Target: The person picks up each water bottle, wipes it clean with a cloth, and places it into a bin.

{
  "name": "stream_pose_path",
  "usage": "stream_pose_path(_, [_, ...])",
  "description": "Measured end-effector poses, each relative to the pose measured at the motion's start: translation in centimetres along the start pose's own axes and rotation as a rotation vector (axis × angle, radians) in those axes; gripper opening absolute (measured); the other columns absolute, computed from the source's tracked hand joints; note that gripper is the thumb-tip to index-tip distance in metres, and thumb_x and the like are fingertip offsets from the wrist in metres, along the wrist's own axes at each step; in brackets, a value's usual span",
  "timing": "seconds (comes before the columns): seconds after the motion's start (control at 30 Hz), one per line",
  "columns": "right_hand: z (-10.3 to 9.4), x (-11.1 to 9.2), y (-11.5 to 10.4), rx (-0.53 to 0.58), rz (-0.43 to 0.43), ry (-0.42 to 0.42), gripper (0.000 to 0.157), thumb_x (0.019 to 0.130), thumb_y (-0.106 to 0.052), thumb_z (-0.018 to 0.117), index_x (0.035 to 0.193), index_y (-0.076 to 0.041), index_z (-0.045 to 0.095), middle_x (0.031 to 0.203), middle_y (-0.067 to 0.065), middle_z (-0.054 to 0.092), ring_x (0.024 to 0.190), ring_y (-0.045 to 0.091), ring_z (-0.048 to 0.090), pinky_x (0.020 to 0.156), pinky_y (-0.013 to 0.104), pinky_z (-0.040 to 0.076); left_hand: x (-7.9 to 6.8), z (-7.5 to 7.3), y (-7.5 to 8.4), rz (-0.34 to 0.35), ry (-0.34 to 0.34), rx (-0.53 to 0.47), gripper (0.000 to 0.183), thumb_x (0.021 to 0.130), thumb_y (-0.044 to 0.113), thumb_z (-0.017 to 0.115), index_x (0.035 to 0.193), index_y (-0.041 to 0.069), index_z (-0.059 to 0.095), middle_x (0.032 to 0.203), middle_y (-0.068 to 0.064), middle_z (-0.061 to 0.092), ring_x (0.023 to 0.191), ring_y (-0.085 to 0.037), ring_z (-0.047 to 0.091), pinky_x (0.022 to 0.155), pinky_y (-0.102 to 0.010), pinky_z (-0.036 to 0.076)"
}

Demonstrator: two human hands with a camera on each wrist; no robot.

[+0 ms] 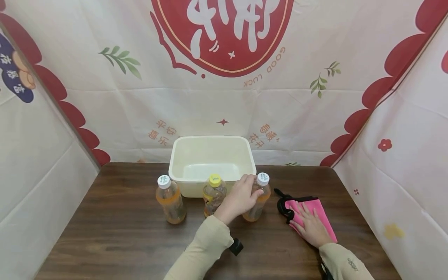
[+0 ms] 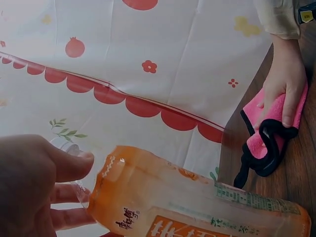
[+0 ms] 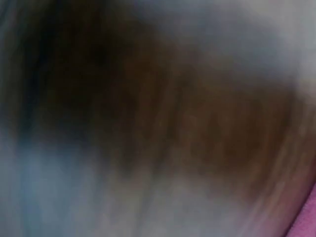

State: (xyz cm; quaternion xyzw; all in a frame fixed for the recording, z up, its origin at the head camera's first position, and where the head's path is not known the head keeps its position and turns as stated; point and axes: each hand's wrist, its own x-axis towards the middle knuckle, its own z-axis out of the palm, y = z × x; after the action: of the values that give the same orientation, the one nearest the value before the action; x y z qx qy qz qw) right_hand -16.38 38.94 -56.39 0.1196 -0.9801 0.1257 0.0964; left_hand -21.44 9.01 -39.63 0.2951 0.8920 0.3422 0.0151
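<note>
**Left hand (image 1: 239, 198) grips a clear plastic bottle with an orange label and white cap (image 1: 254, 213); right hand (image 1: 310, 226) lies on a pink cloth with black edging (image 1: 326, 218)**

In the head view, a brown wood-grain table (image 1: 105, 221) carries everything. A cream rectangular plastic tub (image 1: 190, 189) sits at the middle of its far edge. The gripped bottle stands just off the tub's near right corner. In front of the tub stands a clear bottle with a yellow cap (image 1: 212, 195), and near the tub's left corner another white-capped bottle with an orange band (image 1: 174, 206). The cloth lies toward the table's right edge, the right hand resting on it with fingers spread.

In the left wrist view, the left thumb and fingers close around the bottle's neck, just below the cap. Beyond it, the right hand rests on the cloth.

The right wrist view is heavily blurred, with pink fabric at the lower right corner; how the hand lies cannot be told there.
</note>
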Motion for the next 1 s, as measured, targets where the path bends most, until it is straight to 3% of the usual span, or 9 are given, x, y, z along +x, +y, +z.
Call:
stream_pose_path(0.13, [0.1, 0.1, -0.1, 0.036, 0.020, 0.041, 0.056, 0.085, -0.034, 0.061, 0.129, -0.002, 0.049, 0.133, 0.025, 0.042, 0.125, 0.044, 0.033, 0.103, 0.059, 0.017, 0.0, 0.0, -0.1, -0.004, -0.006, -0.001, 0.042, 0.092, 0.030, 0.052, 0.126, 0.006, 0.044, 0.116, -0.007, 0.052, 0.102, -0.019, 0.052, 0.085, -0.029, 0.046])
stream_pose_path(0.43, [-0.5, 0.8, -0.5, 0.151, 0.084, 0.050, 0.050, 0.085, -0.030, 0.062, 0.124, 0.001, 0.053, 0.131, 0.029, 0.042, 0.122, 0.046, 0.035, 0.098, 0.061, 0.024, 0.1, -0.1, -0.1, -0.018, -0.011, 0.008, 0.043, 0.092, 0.032, 0.050, 0.127, 0.007, 0.043, 0.121, -0.008, 0.050, 0.108, -0.021, 0.051, 0.089, -0.033, 0.045])
stream_pose_path(0.63, [-1.1, 0.9, -1.2, 0.165, 0.088, 0.126, 0.044, 0.083, -0.024, 0.066, 0.118, 0.002, 0.058, 0.124, 0.028, 0.049, 0.115, 0.042, 0.046, 0.090, 0.055, 0.037, 0.1, -0.1, 0.0, -0.027, -0.019, 0.014, 0.043, 0.093, 0.032, 0.049, 0.127, 0.007, 0.043, 0.122, -0.008, 0.050, 0.109, -0.022, 0.051, 0.090, -0.033, 0.045])
stream_pose_path(0.83, [-2.4, 1.1, -2.1, 0.179, 0.113, 0.139, 0.038, 0.083, -0.025, 0.066, 0.112, -0.001, 0.063, 0.125, 0.029, 0.047, 0.112, 0.041, 0.049, 0.088, 0.054, 0.039, 0.1, -0.1, -0.1, -0.020, -0.015, 0.010, 0.044, 0.092, 0.032, 0.050, 0.127, 0.007, 0.043, 0.123, -0.008, 0.050, 0.110, -0.021, 0.051, 0.091, -0.033, 0.045])
stream_pose_path(1.0, [-3.6, 1.5, -2.7, 0.161, 0.066, 0.252, 0.033, 0.077, -0.018, 0.072, 0.103, 0.001, 0.066, 0.114, 0.027, 0.057, 0.099, 0.041, 0.057, 0.080, 0.054, 0.045, 0.1, -0.1, -0.2, -0.011, -0.017, 0.006, 0.043, 0.092, 0.032, 0.050, 0.127, 0.007, 0.043, 0.123, -0.008, 0.050, 0.110, -0.021, 0.051, 0.091, -0.033, 0.045])
